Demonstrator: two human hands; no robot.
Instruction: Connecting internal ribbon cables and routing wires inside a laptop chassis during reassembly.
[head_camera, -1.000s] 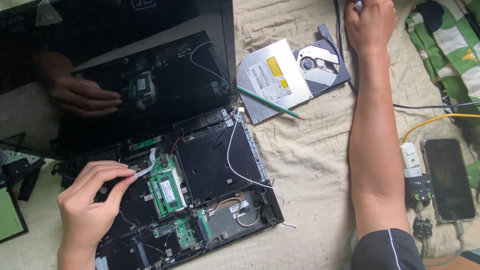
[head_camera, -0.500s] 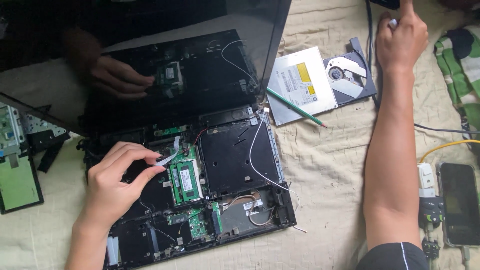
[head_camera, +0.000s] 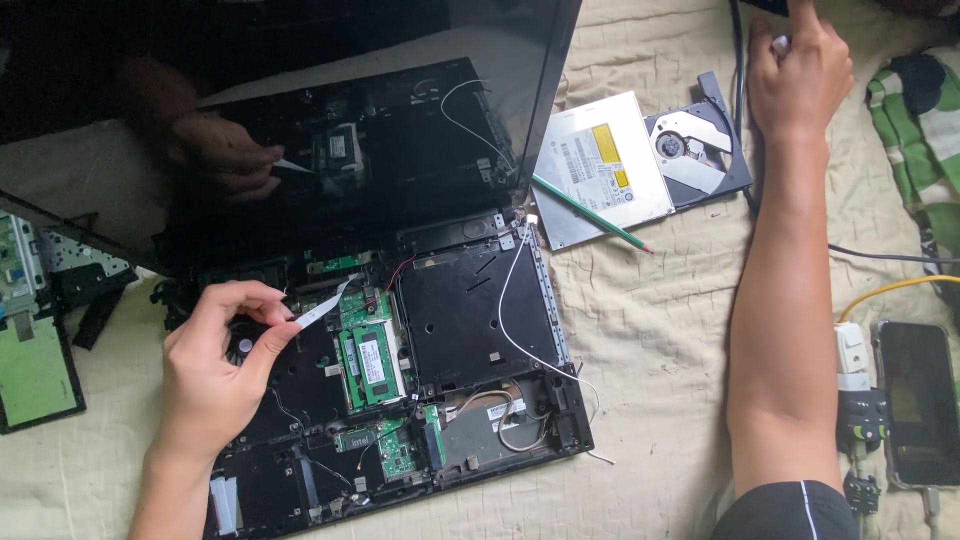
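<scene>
Obs., head cam. My left hand (head_camera: 215, 375) sits over the left half of the opened black laptop base (head_camera: 400, 370), which lies w/ its cover off on the cream quilted bedding (head_camera: 650, 330), toward the left edge. Left fingers (head_camera: 270, 325) closed to a pinch: thumb + forefinger grip the free end of a thin white flat ribbon cable (head_camera: 322, 304). Cable runs up and right to the board, just beside the green memory module (head_camera: 368, 362); its far end looks still seated, can't confirm the latch.

My right hand (head_camera: 798, 75) is well apart, at the far right corner of the bedding, past the silver optical drive w/ its tray out (head_camera: 640, 165). Fingers curled, forefinger up against sthg dark at the frame edge; can't tell whether they hold anything. Green pencil (head_camera: 590, 212) lies between drive and laptop hinge. Dark phone (head_camera: 918, 400) + white adapter near right edge.

Judgement, step in hand: handling the ribbon at its connector. To do well:
- keep the pinch on the stiffened tip, not the bare flex; no creasing.
- move cable in line w/ the connector, flat, no twist.
- check latch is released before any pull; force = torn contacts.
- keep knuckles off the memory module and the loose white antenna wire (head_camera: 505, 300).
- screen glare hides the upper deck; work from the direct view, not the reflection.
</scene>
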